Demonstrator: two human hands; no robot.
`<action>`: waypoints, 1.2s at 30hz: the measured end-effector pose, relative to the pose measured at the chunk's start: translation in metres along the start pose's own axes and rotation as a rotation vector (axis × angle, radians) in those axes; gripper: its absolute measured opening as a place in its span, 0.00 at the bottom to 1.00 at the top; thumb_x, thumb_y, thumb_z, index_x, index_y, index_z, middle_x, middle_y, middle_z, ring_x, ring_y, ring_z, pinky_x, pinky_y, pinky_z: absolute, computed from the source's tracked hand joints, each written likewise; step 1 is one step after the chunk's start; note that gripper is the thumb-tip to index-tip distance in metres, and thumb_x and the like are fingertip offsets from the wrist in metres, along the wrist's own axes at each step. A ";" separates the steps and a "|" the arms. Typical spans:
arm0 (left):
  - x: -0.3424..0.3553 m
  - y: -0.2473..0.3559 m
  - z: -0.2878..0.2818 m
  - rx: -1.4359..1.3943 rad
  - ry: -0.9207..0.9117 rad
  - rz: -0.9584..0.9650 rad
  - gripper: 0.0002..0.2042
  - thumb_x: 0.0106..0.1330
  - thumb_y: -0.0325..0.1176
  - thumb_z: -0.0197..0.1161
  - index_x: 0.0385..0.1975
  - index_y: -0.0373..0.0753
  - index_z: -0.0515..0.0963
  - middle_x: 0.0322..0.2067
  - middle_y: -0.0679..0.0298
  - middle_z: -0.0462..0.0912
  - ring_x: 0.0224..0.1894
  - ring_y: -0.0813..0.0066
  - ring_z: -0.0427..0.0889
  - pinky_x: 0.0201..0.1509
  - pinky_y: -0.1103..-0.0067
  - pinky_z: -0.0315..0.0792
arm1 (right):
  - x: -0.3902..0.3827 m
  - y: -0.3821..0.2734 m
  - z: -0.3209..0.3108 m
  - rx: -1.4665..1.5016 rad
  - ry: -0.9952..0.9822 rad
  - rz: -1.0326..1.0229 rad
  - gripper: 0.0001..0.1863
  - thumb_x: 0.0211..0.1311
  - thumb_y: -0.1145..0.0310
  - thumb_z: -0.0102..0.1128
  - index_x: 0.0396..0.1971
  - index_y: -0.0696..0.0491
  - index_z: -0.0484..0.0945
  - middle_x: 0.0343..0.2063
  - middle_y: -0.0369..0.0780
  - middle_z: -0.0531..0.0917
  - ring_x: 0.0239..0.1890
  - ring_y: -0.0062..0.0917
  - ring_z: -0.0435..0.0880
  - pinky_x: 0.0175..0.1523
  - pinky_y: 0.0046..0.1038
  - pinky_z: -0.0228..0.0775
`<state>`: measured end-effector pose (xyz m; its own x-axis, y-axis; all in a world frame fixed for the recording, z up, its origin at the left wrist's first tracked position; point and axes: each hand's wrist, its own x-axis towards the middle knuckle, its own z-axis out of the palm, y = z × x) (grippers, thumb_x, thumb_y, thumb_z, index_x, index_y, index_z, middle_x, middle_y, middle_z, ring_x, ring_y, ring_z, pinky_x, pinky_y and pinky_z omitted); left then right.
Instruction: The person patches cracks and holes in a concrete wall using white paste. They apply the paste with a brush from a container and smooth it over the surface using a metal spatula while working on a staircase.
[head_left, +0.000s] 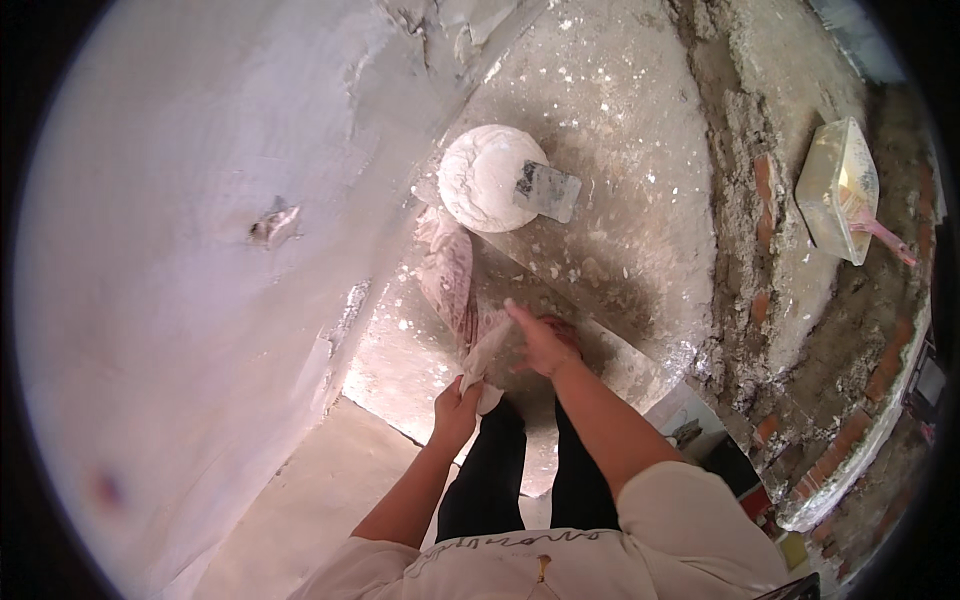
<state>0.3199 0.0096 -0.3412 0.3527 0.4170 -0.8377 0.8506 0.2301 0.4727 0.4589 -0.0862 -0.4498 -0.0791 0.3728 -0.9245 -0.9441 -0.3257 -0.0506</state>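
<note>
Holding a limp, white-smeared cloth (487,355) on the person's side of the tub of white paste (488,165), the left hand (458,405) has its fingers pinched narrow on the lower end. The right hand (545,342), also nearer the person than the tub and slightly to its right, looks loosely spread, one finger reaching toward the cloth's upper part; whether it grips there, I cannot tell. That single sure pinch seems the weak spot: if the material is slick with residue, it could slip free under a pull. A second pale, crumpled piece (447,262) lies just beside the tub on the person's side, and it is unclear whether it joins the held one; if it does, a hard tug might drag it and nudge the tub. The flat blade (548,190) lies over the tub's right edge with one end jutting past it, so a knock from a forearm could tip it onto the speckled floor (620,110), where it would pick up grit. Left of the tub, the smooth grey wall (200,150) could be scuffed by a swinging elbow, should its surface be soft. Well to the tub's right, a tray (825,200) bears a brush (880,235) whose pink handle overhangs the rim, where a passing foot might catch it.
</note>
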 end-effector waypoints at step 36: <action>-0.125 0.099 -0.027 -0.498 -0.450 0.054 0.21 0.67 0.41 0.50 0.54 0.34 0.67 0.49 0.56 0.75 0.46 0.65 0.78 0.46 0.71 0.75 | -0.328 0.023 0.099 -0.985 0.391 -1.039 0.21 0.54 0.54 0.61 0.38 0.58 0.77 0.35 0.49 0.80 0.37 0.40 0.79 0.45 0.35 0.70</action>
<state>0.3496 0.0037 -0.1828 0.6092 0.0572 -0.7909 0.5838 0.6426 0.4962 0.4313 -0.1302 -0.1107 0.7190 0.6018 -0.3477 0.0810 -0.5694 -0.8181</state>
